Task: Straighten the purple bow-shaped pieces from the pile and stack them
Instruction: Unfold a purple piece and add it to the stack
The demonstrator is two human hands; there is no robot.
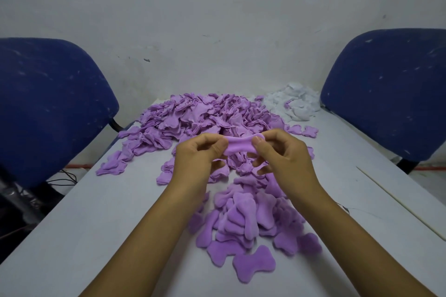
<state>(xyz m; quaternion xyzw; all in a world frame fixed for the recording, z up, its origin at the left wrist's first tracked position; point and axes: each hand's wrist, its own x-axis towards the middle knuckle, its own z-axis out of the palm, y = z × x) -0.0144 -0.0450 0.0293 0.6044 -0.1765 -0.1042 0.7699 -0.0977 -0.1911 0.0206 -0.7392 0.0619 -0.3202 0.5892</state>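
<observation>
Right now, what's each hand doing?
Left hand: pinching the purple piece at its left end.
Right hand: pinching its right end.

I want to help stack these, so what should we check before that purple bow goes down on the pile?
1. Both ends held: left hand and right hand pinch the purple bow piece - ok.
2. Piece pulled flat: middle looks stretched - ok; ends hidden by fingers - cannot tell.
3. Near pile ready: pieces lie scattered, not squared - not ok.
4. Piece clear of far heap - ok.
5. White scraps kept apart: one purple bit among them - not ok.
</observation>
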